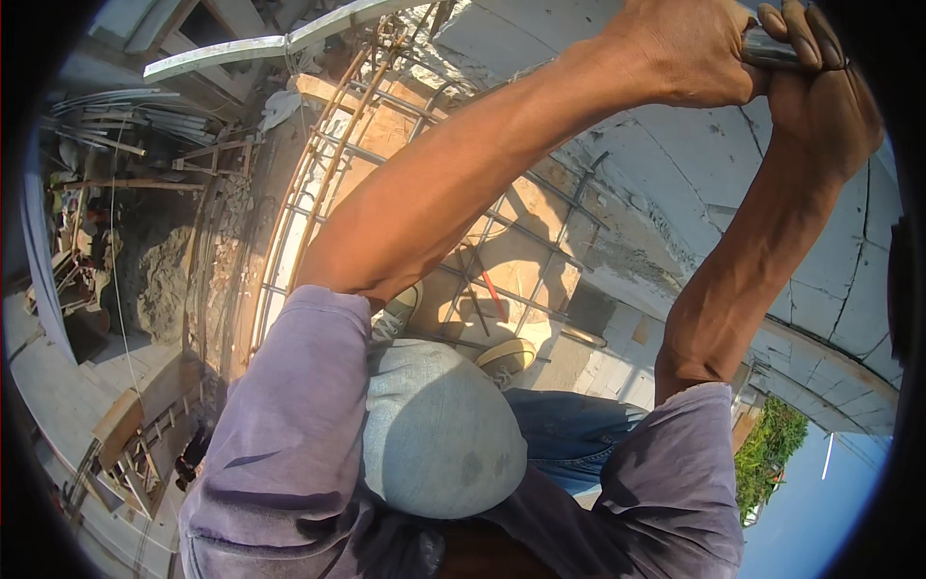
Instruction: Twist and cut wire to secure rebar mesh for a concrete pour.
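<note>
Both my arms are stretched up to the upper right, in front of the pale wall. My left hand (pixel 690 53) is closed in a fist around a smooth grey metal bar (pixel 770 50). My right hand (pixel 828 106) has its fingers curled over the same bar, right beside the left. What the bar's far end meets is cut off at the picture's edge. Below my arms lies a grid of steel rebar (pixel 526 232) over plywood boards. A slim tool with a red handle (pixel 493 294) rests on it near my shoes (pixel 506 362).
A wall of light grey blocks (pixel 830 256) runs along the right. At the upper left a pale metal bar (pixel 217 58) crosses over the rebar. The ground far below on the left holds rubble, a bundle of pipes (pixel 145 116) and a wooden frame (pixel 135 463).
</note>
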Motion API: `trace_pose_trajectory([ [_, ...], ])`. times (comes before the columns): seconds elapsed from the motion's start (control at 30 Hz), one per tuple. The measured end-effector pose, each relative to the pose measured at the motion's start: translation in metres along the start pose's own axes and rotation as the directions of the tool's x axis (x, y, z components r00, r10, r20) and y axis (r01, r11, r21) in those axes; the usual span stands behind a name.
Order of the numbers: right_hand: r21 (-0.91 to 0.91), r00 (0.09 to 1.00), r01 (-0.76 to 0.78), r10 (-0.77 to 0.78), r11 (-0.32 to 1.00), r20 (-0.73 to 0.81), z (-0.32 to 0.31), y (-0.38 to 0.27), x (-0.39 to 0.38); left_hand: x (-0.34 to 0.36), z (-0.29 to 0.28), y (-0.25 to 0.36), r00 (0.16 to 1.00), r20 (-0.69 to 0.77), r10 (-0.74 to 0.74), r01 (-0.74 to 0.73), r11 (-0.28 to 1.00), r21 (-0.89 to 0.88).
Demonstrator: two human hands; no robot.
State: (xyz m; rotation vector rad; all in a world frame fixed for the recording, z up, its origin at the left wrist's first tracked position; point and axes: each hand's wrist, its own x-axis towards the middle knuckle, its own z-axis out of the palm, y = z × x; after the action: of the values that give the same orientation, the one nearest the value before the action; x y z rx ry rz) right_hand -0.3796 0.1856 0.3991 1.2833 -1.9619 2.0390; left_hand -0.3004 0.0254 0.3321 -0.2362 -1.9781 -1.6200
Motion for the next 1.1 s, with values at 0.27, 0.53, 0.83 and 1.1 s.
trace_pose_trajectory([
  [0.27,0.317,0.970,-0.141,0.067,0.938,0.233,0.037,-0.031,-0.062,-0.063,0.036,-0.012,0.985,0.027,0.170,-0.170,0.985,-0.007],
  [0.53,0.343,0.999,-0.030,0.033,0.939,-0.006,0.045,-0.037,-0.129,-0.095,0.052,-0.014,0.970,0.093,0.224,-0.220,0.974,-0.058],
  [0.83,0.394,0.952,0.263,-0.304,0.881,0.045,0.060,-0.040,-0.225,-0.166,0.055,-0.004,0.897,0.202,0.393,-0.397,0.918,-0.019],
  [1.1,0.169,0.991,-0.133,0.127,0.977,0.048,0.045,-0.063,-0.159,-0.114,0.044,-0.007,0.893,0.400,0.205,-0.164,0.977,-0.133],
])
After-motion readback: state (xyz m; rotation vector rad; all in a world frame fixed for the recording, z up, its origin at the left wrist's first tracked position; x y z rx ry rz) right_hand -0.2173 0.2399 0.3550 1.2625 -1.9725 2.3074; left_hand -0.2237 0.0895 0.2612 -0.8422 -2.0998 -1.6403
